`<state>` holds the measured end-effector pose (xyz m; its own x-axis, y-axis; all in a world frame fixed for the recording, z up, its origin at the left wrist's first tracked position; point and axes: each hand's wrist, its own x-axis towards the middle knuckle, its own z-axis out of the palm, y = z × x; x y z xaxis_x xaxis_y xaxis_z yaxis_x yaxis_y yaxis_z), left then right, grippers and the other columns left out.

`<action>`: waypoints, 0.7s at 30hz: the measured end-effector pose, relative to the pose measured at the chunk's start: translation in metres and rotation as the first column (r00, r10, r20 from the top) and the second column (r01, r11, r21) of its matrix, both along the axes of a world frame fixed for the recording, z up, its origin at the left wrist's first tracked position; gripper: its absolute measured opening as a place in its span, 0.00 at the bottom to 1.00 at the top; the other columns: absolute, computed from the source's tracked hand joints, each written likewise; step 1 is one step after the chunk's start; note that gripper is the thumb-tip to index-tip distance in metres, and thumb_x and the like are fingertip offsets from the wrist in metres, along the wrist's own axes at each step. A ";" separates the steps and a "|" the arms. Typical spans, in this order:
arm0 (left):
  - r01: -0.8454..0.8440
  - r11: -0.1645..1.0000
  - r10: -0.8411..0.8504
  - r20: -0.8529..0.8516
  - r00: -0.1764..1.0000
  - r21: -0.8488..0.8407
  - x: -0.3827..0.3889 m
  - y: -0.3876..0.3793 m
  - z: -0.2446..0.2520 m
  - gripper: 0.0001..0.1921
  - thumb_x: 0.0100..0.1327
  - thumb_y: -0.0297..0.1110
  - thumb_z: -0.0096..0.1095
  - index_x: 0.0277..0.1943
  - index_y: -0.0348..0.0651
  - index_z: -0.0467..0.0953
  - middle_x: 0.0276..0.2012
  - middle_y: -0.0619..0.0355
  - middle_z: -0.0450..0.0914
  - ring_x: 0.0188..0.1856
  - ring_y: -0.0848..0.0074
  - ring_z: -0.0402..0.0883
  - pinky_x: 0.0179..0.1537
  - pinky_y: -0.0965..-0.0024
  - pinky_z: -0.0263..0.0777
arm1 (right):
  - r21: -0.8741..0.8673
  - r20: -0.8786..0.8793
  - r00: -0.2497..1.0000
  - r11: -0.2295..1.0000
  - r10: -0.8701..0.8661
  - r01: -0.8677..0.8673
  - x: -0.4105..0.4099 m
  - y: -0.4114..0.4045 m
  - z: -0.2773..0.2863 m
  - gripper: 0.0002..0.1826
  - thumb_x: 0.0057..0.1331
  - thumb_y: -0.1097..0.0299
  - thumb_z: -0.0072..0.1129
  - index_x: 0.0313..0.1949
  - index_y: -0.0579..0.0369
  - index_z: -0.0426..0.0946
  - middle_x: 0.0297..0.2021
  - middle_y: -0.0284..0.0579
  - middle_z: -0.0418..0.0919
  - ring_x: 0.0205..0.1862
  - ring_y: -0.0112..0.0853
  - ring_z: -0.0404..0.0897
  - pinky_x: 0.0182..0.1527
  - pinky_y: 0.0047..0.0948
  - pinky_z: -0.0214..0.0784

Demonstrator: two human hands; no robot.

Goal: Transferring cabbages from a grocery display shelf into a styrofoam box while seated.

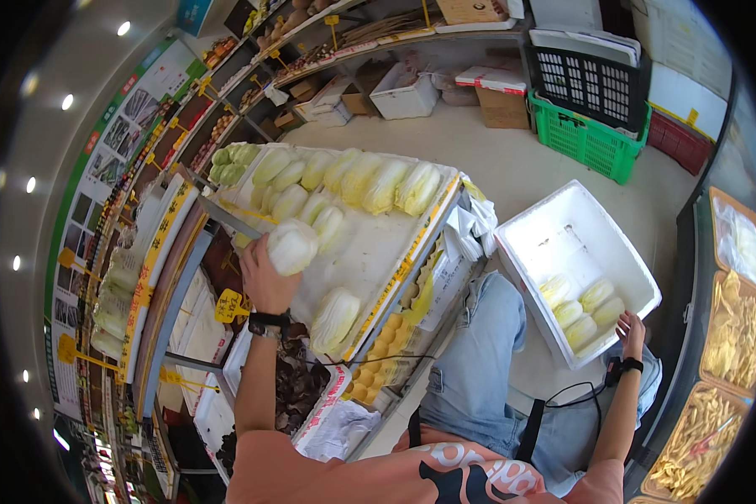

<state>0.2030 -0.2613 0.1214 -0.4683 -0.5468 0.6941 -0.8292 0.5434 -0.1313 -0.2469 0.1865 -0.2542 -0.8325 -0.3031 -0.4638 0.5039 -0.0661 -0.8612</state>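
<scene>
My left hand (268, 274) holds a napa cabbage (292, 247), its pale base turned up, above the left edge of a white display tray (368, 236). Rows of napa cabbages (384, 184) lie at the back of this tray, and a single napa cabbage (336, 320) rests near its front corner. At the right, my right hand (630, 327) is at the near rim of a white foam box (579, 271), its fingers loosely curled with nothing seen in them. Several small napa cabbages (581, 332) lie in the near end of the box.
A metal post (230, 217) stands close to my left hand. Below are a box of dark wood-ear-like fungus (299, 378) and yellow egg trays (378, 356). A green crate (586, 138) stands behind the foam box. Baskets of dried yellow food (734, 327) line the right side. A black cable (390, 359) crosses the stand's front.
</scene>
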 end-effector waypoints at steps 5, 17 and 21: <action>0.255 0.967 -0.255 -0.153 0.955 -0.015 -0.038 0.064 0.010 0.39 0.31 0.31 0.73 0.52 0.41 0.63 0.47 0.49 0.65 0.49 0.55 0.66 0.49 0.59 0.64 | 0.021 0.000 0.998 0.998 -0.058 0.058 0.006 0.009 0.010 0.18 0.62 0.58 0.45 0.46 0.55 0.70 0.35 0.36 0.74 0.35 0.24 0.72 0.37 0.25 0.66; 0.797 -0.185 -0.304 -0.805 0.510 0.575 -0.096 0.146 -0.119 0.45 0.43 0.44 0.73 0.60 0.40 0.53 0.56 0.51 0.64 0.53 0.65 0.68 0.52 0.62 0.65 | -0.060 -0.056 0.998 0.998 -0.038 0.035 0.014 -0.007 0.026 0.17 0.62 0.56 0.49 0.43 0.55 0.71 0.32 0.36 0.75 0.31 0.23 0.74 0.34 0.23 0.68; 0.749 -0.296 -0.419 -0.786 0.455 0.592 -0.137 0.178 -0.132 0.31 0.46 0.46 0.70 0.51 0.40 0.68 0.46 0.56 0.75 0.47 0.71 0.73 0.51 0.68 0.66 | -0.108 -0.076 0.997 0.994 -0.034 0.026 0.021 -0.011 0.042 0.20 0.64 0.53 0.45 0.44 0.56 0.70 0.32 0.36 0.75 0.32 0.23 0.74 0.36 0.23 0.68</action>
<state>0.0663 -0.0834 -0.0110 -0.9566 -0.2378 0.1683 0.0928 0.2988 0.9498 -0.2257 0.1757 -0.2122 -0.8742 -0.3219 -0.3634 0.4319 -0.1737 -0.8850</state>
